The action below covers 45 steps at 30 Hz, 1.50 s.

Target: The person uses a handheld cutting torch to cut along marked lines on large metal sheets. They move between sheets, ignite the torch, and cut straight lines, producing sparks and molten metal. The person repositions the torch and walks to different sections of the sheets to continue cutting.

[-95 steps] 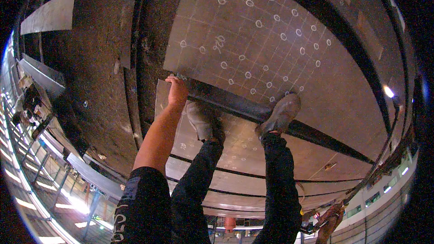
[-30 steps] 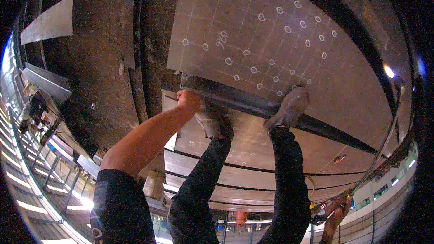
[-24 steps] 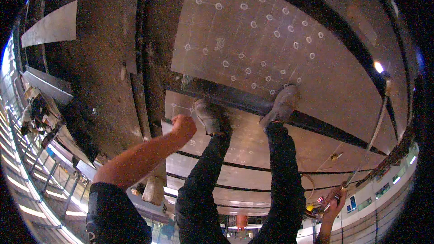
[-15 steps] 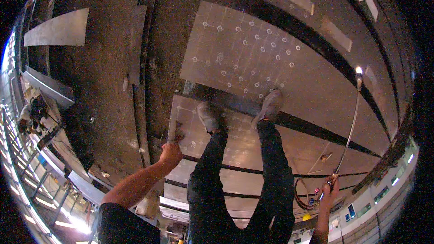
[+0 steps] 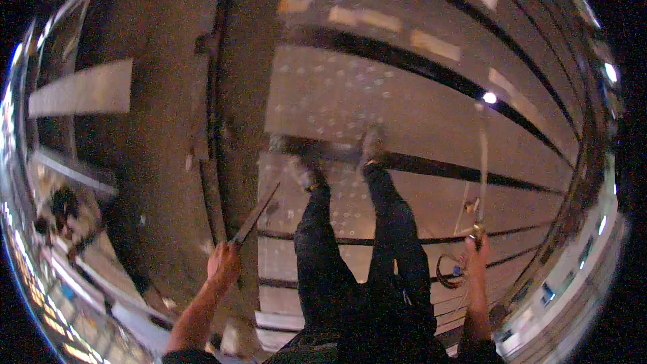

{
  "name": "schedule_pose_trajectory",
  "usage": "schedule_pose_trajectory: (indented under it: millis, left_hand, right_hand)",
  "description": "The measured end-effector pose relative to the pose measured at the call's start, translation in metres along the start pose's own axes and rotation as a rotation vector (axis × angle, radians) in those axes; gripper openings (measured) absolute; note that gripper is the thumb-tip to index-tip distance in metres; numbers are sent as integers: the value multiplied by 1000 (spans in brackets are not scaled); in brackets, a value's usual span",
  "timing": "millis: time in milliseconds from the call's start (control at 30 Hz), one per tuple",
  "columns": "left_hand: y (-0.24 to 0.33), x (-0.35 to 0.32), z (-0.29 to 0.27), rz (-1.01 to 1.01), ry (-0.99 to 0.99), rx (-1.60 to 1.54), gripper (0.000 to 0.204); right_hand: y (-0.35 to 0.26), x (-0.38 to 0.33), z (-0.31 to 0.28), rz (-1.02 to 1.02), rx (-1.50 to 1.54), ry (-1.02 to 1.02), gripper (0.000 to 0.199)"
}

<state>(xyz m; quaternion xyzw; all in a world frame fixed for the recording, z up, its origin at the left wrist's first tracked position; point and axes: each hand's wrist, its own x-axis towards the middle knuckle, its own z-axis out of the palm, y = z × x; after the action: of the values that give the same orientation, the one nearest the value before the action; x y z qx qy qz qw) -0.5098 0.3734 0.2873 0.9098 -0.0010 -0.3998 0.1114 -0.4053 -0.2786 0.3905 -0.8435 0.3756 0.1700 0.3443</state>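
Note:
My right hand (image 5: pixel 478 254) is closed around the handle end of a long gas torch (image 5: pixel 482 162). The thin tube reaches away from me over the metal plates, and its tip glows bright white. My left hand (image 5: pixel 224 263) is closed on a long, dark, tapered tool (image 5: pixel 256 216); its exact kind is unclear. That tool points away and to the right, above the left edge of the plates. Between my hands my legs stand on a metal plate (image 5: pixel 323 104) marked with several white rings, blurred by motion. A coiled hose (image 5: pixel 446 273) hangs below the torch handle.
Dark gaps (image 5: pixel 438 168) run between the plates. Pale rectangular pieces (image 5: pixel 367 18) lie on the farther plates. A raised dark edge (image 5: pixel 214 128) borders the brown floor (image 5: pixel 162 128) on the left. Another person (image 5: pixel 67 212) is at far left, near a light metal sheet (image 5: pixel 81 91).
My left hand has moved left and toward me, and its tool now shows clearly. The torch and right hand have shifted left in view. The whole view has turned and blurred.

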Motion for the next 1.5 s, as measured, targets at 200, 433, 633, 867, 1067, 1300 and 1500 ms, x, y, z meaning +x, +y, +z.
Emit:
schedule_pose_trajectory:
  millis: [200,433,633,867,1067,1300,1500]
  left_hand:
    - [91,38,-76,105,402,58,63]
    - [169,121,-107,141,732,80,46]
    - [141,282,-114,149,721,-57,42]
    - [110,473,-146,321,697,-141,37]
    - [77,597,-209,396,569,-166,34]
    - [283,705,-232,459,449,-240,30]
    - [458,790,-213,415,296,-201,29]
  right_hand:
    - [-1,38,-44,-177,-22,47,49]
    - [90,42,-111,-55,-17,76,67]
    - [134,44,-28,-174,8,302,81]
    - [118,42,84,28,252,533,79]
    - [64,27,157,205,346,764,66]
    - [146,80,15,461,463,787,50]
    - [241,104,-16,664,560,893,41]
